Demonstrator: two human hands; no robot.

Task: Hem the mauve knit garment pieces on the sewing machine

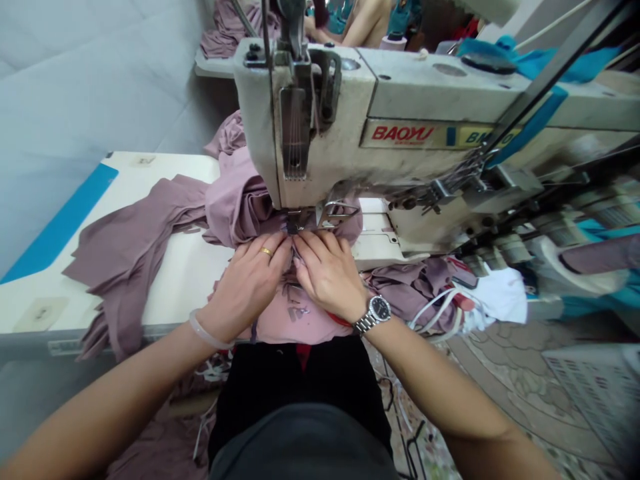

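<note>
A cream sewing machine (320, 133) stands before me, its needle area over bunched mauve fabric (235, 200). Just in front of the presser foot (293, 227), my left hand (257, 277) presses down with its fingers close together, closed on the fabric. It wears a gold ring, with a pale bangle at the wrist. Beside it, fingertips almost meeting it, my right hand (327, 270) grips the fabric too, its thumb toward the seam line. A metal watch (373, 313) is on that wrist. The cloth directly under my fingers is mostly hidden.
A loose mauve piece (130, 233) spreads over the white table (180, 300) and hangs off its front edge. More mauve cloth (415, 290) and a white piece (500, 297) lie at the right, near thread cones (565, 267). Behind the machine shows another person's arm (367, 23).
</note>
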